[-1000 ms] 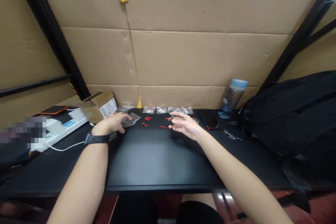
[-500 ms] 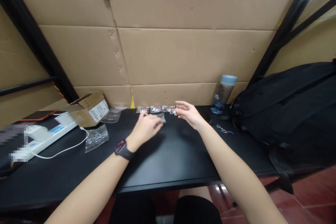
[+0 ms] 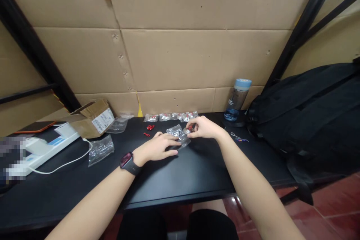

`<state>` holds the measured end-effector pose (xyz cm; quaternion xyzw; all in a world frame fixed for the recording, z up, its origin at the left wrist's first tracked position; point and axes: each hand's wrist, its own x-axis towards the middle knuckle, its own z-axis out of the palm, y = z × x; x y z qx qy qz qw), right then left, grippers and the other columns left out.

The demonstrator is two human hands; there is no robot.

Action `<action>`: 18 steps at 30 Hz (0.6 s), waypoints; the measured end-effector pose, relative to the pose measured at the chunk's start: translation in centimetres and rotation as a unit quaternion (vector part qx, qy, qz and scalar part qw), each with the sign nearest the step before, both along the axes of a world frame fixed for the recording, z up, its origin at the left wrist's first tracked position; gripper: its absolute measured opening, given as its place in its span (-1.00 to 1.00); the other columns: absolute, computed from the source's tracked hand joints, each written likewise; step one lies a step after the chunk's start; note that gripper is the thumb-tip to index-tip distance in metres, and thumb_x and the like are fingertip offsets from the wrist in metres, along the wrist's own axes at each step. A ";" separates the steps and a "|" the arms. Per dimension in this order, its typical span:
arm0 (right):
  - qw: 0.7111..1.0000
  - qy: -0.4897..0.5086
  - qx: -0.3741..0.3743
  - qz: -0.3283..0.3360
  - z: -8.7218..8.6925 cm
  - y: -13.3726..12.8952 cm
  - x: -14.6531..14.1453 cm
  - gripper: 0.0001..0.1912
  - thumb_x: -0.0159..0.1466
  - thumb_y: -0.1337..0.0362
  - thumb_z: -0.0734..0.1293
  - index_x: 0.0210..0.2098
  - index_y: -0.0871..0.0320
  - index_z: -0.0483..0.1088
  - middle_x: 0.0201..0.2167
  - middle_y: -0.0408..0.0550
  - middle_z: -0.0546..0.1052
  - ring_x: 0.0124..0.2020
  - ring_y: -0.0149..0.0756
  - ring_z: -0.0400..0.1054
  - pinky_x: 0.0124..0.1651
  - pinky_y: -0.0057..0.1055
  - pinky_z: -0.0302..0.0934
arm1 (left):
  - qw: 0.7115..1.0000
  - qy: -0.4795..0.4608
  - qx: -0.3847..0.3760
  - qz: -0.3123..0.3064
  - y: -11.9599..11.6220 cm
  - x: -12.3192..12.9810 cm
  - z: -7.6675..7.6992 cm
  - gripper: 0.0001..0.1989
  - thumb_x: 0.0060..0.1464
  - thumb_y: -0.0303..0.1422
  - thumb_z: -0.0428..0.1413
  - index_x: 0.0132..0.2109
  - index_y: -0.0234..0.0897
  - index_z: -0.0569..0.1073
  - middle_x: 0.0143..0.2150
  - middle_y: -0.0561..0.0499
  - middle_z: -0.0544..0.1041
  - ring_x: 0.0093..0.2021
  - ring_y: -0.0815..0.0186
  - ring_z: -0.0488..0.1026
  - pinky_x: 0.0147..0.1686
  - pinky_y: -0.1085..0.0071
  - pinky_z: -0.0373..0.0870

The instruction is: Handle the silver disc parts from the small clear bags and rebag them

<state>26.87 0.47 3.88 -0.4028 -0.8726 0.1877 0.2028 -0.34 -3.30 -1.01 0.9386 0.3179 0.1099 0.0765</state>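
My left hand (image 3: 159, 147) lies with its fingers spread over the dark table, fingertips at the edge of a clear plastic bag (image 3: 178, 132). Just right of the bag, my right hand (image 3: 204, 127) pinches a small round silvery item (image 3: 187, 131) with a bit of red on it. Two small red cord pieces rest beyond my left hand: a knotted one (image 3: 150, 127) and a short loop (image 3: 146, 134). Along the back edge of the table, several small clear packets (image 3: 165, 117) with silvery and red contents form a row.
An open cardboard box (image 3: 91, 119) and an empty plastic bag (image 3: 101, 150) are at the left, beside a white power strip (image 3: 53, 146) with a cable. At the right are a bottle (image 3: 237, 99), a small keychain (image 3: 240, 138) and a black backpack (image 3: 306, 120).
My right hand has drawn back from the packet row and now pinches the silvery item. My left hand has come nearer and spread its fingers, uncovering the red pieces. The plastic bag lies more open.
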 end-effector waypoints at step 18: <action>0.993 -0.112 0.028 0.000 -2.5 0.6 -1.8 -0.66 -0.01 0.06 0.58 -0.34 0.14 0.58 -0.39 -0.07 0.60 -0.37 -0.27 0.43 -0.33 -0.44 0.17 | 0.997 0.064 0.011 0.031 -0.7 1.2 -0.7 -0.53 0.33 0.03 -0.10 0.33 0.29 0.27 0.46 -0.04 0.15 0.35 -0.15 0.13 0.19 -0.18 0.10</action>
